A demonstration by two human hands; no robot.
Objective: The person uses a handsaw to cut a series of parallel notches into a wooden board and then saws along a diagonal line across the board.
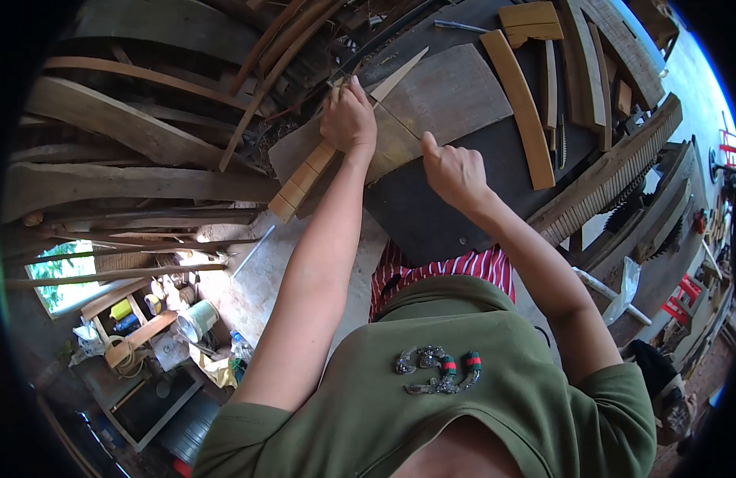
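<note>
My left hand (pixel 348 117) is closed over a light wooden strip, holding it down on a worn board. One end of the strip (pixel 300 185) shows below my hand, crossed by several dark lines. Beyond my fingers a pale tapered wood piece (pixel 401 73) points away; whether it is the same strip is hidden. My right hand (pixel 456 171) is a fist at the near end of a thin dark tool (pixel 402 125), like a narrow blade or rod. It runs over the board (pixel 456 88) towards my left hand. Yellowish dust (pixel 393 155) lies beneath it.
Curved wooden pieces (pixel 521 111) lie right of the board on the dark tabletop (pixel 432 211). A long notched beam (pixel 611 171) stands along the right. Timber planks (pixel 137 183) crowd the left. Lower left are a bucket (pixel 197 320) and a wooden frame (pixel 157 406).
</note>
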